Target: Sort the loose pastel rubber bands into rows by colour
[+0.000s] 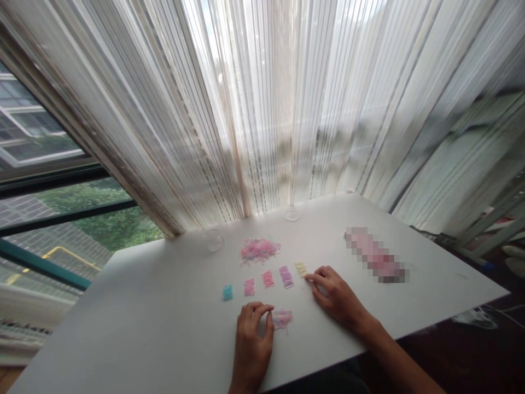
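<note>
My left hand (253, 338) rests at the near side of the table, thumb and forefinger tips together in a pinch. What they hold, if anything, is too small to make out. Right beside those fingertips lies a small mixed patch of pastel strands (283, 318), thin like little elastic bands. With its forefinger stretched out, my right hand (333, 293) touches the edge of a yellow group (301, 269). Leftward in a row lie a purple group (286, 277), a coral-pink group (268, 279), a pink group (249, 287) and a teal group (227, 292).
Behind the row spreads a larger mixed heap of strands (259, 250). A clear round container (213, 241) and a clear round lid-like piece (292, 216) stand near the back edge of the white table (164, 317). A blurred-out pinkish object (375, 254) lies at right. Curtains (262, 137) hang behind.
</note>
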Available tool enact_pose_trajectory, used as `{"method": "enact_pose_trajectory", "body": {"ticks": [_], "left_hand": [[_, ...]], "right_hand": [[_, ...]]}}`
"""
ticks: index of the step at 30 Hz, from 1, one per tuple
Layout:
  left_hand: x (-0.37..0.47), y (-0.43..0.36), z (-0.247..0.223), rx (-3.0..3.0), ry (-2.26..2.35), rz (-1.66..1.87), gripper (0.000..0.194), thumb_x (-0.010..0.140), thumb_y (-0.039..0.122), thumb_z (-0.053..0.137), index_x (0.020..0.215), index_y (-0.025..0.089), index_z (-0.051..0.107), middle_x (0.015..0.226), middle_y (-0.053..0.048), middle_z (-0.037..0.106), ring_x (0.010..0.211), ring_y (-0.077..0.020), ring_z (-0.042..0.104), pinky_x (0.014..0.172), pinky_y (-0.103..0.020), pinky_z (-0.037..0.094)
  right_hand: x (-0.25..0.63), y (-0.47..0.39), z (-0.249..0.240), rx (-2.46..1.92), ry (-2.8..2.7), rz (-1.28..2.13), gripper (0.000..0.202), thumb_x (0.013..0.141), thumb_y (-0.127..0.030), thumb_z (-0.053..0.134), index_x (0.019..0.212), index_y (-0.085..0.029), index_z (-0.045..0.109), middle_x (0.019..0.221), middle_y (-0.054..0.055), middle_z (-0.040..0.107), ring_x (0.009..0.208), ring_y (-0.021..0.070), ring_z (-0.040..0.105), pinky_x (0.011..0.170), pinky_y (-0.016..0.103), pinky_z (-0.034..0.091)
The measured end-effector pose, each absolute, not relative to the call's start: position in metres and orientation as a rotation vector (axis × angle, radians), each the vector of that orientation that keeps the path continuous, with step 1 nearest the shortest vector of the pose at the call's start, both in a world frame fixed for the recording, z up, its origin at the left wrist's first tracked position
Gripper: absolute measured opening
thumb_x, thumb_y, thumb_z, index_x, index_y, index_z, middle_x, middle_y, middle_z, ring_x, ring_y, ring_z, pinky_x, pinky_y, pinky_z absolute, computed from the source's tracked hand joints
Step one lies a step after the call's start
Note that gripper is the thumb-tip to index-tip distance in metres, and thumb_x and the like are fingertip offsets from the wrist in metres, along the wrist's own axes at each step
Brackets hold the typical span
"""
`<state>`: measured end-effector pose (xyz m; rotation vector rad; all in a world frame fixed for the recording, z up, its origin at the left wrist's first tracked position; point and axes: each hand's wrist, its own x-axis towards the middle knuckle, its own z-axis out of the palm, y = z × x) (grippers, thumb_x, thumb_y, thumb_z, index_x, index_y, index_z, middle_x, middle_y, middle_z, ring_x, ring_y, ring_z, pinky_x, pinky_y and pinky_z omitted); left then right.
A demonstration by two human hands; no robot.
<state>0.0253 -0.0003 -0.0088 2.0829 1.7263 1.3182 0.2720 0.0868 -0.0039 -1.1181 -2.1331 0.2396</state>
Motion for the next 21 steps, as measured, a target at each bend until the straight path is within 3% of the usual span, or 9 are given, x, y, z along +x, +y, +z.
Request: {"method": "enact_pose_trajectory", "body": {"ticks": [7, 16, 21], "left_hand": [[0.005, 0.002, -0.004, 2.140, 1.752, 1.081, 0.030, 0.087, 0.015, 0.054, 0.110, 0.024, 0.071, 0.100, -0.007, 0.070, 0.096, -0.0250, 0.068, 0.085, -0.043, 0.058], [0.010, -0.003, 0.006, 2.233, 1.757, 0.914, 0.015, 0.086, 0.019, 0.065, 0.097, 0.026, 0.073, 0.094, -0.005, 0.070, 0.090, -0.0251, 0.068, 0.077, -0.039, 0.055], [0.009, -0.005, 0.006, 2.243, 1.733, 0.915, 0.012, 0.088, 0.020, 0.064, 0.095, 0.025, 0.073, 0.093, -0.005, 0.069, 0.089, -0.0245, 0.067, 0.077, -0.038, 0.054]], "right_hand": [[0.273, 0.085, 0.002, -1.076, -2.104, 0.283, 0.026, 0.093, -0.009, 0.051, 0.107, -0.021, 0.069, 0.091, 0.008, 0.065, 0.087, 0.0251, 0.062, 0.078, 0.043, 0.058], [0.240, 0.050, 0.005, -0.889, -2.143, 0.601, 0.022, 0.091, -0.009, 0.057, 0.105, -0.022, 0.069, 0.094, 0.006, 0.066, 0.090, 0.0222, 0.063, 0.080, 0.037, 0.055], [0.231, 0.046, 0.001, -0.895, -2.177, 0.581, 0.018, 0.086, -0.008, 0.061, 0.097, -0.020, 0.068, 0.092, 0.007, 0.066, 0.089, 0.0228, 0.061, 0.079, 0.037, 0.053]]}}
